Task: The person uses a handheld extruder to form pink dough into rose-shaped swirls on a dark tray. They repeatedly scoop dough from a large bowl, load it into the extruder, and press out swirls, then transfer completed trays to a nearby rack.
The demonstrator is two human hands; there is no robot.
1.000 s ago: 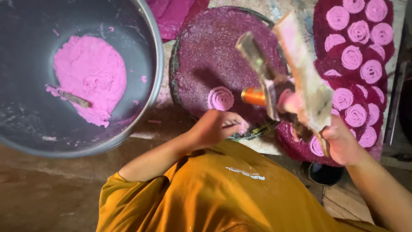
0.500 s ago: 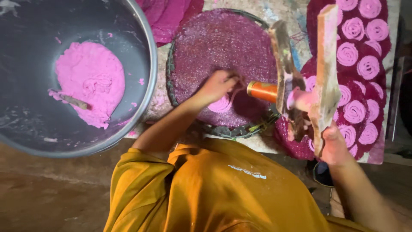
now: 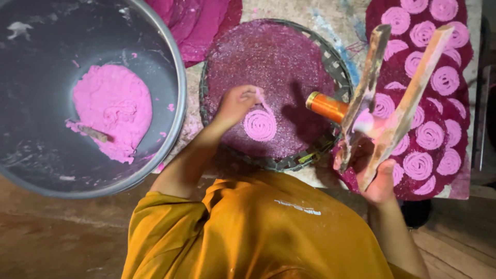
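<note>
My left hand reaches over a round woven tray lined with a dark purple mat. Its fingers pinch the end of a pink dough strand that runs into a small pink spiral lying on the mat. My right hand grips the lower ends of a wooden press. The press has two long handles spread apart and an orange cylinder pointing at the tray. It is held tilted above the tray's right edge, with pink dough smeared where the handles meet.
A large grey metal bowl at the left holds a mound of pink dough with a small stick in it. A purple mat at the right carries several pink spirals. More purple mats lie stacked at the top.
My left hand has moved from the tray's near edge out to the spiral and pinched the strand. The press has lifted off the tray and its handles have spread apart.
</note>
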